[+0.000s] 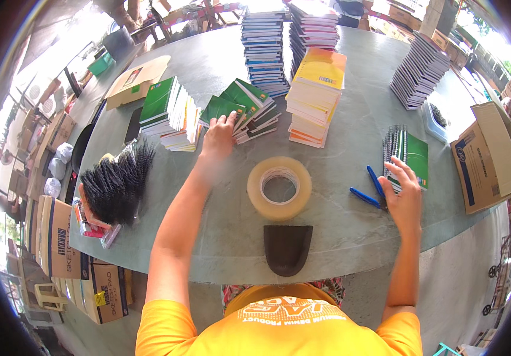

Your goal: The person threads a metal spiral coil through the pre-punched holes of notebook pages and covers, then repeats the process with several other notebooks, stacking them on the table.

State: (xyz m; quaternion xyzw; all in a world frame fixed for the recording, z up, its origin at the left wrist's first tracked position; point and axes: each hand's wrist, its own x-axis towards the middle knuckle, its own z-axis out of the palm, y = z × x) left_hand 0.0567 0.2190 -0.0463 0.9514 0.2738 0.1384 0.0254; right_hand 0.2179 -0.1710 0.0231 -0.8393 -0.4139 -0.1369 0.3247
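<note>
head view: the left hand [220,133] lies on the fanned green notebooks [258,127] at the table's [344,237] far left middle, fingers bent over a cover; whether they pinch it i cannot tell. the right hand [403,188] is open, fingers spread over the near side of the coil-bound notebooks [417,157], its thumb by the blue-handled pliers [365,197]; contact with the covers i cannot make out.

to handle the fanned ones well, i'd say, keep the fingers flat, support the loose pages from below and tap the edges level; the pliers would sit safer away from the thumb.

the green covers look smooth and slightly glossy, the pages beneath pale and uneven. 1 tall stack [158,99] leans to the left of them. the coils are dark and springy-looking, like the bristly black bundle [116,181]. the tape roll [258,199] is a thick, amber ring; below it sits 1 dark, round-ended pad [288,249].
</note>
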